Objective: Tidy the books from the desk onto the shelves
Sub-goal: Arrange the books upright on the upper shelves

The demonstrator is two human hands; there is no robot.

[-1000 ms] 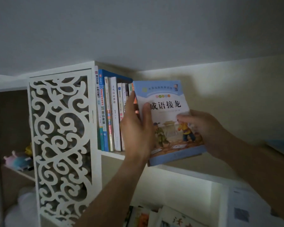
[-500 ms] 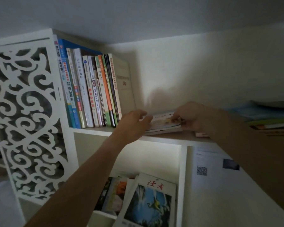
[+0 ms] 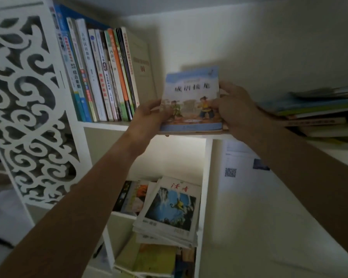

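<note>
On the upper shelf (image 3: 105, 123), the blue book (image 3: 191, 97), flat half a second ago, is now raised upright, grasped by left grip (image 3: 149, 117) and right grip (image 3: 232, 109); shelving remains unfinished.

This looks like a home study corner or a child's room. A white bookshelf (image 3: 100, 123) with a carved scroll side panel (image 3: 28, 109) holds a row of upright schoolbooks (image 3: 100, 77), and lower compartments hold piles of magazines (image 3: 169, 209). On the right, flat stacked books (image 3: 317, 109) lie near a plain wall
</note>
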